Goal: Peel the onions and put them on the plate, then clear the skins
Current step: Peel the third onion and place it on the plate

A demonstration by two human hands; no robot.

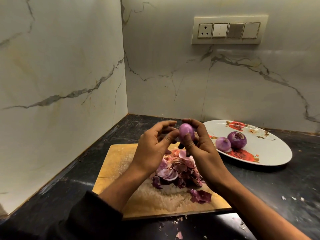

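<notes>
No readable text, labels, brands or numbers anywhere.

— Where's the board [121,163]?
— On the counter [259,187], near the corner where two walls meet. Skins [178,172] are heaped on its middle, under both hands.
— And the plate [270,153]?
— Right of the board, by the back wall — two onions [231,142] on its left part, touching.
— The socket panel [229,31]?
— On the wall above the plate.

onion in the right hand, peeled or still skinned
Peeled: the onion that the right hand holds is smooth, glossy purple, with no papery skin visible.
</notes>
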